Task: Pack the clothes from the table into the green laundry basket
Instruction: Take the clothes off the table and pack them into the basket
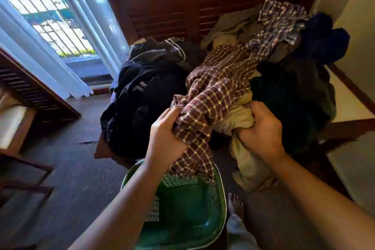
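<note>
A heap of clothes covers the table: black garments (146, 95) at the left, a grey-plaid shirt (282, 20) and navy pieces (324, 40) at the back right. My left hand (166, 138) grips a brown checked cloth (215, 91) that trails from the heap down over the rim of the green laundry basket (222, 199). My right hand (261, 130) grips a beige garment (247, 160) that hangs off the table's edge beside the basket. The basket stands on the floor below my hands and its dark green inside shows no clothes.
A dark wooden louvred door (182, 2) stands behind the table. A glass door with white curtains (67, 32) is at the left. A white ledge with wooden trim (349, 103) runs along the right. My bare foot (235, 205) is on the carpet by the basket.
</note>
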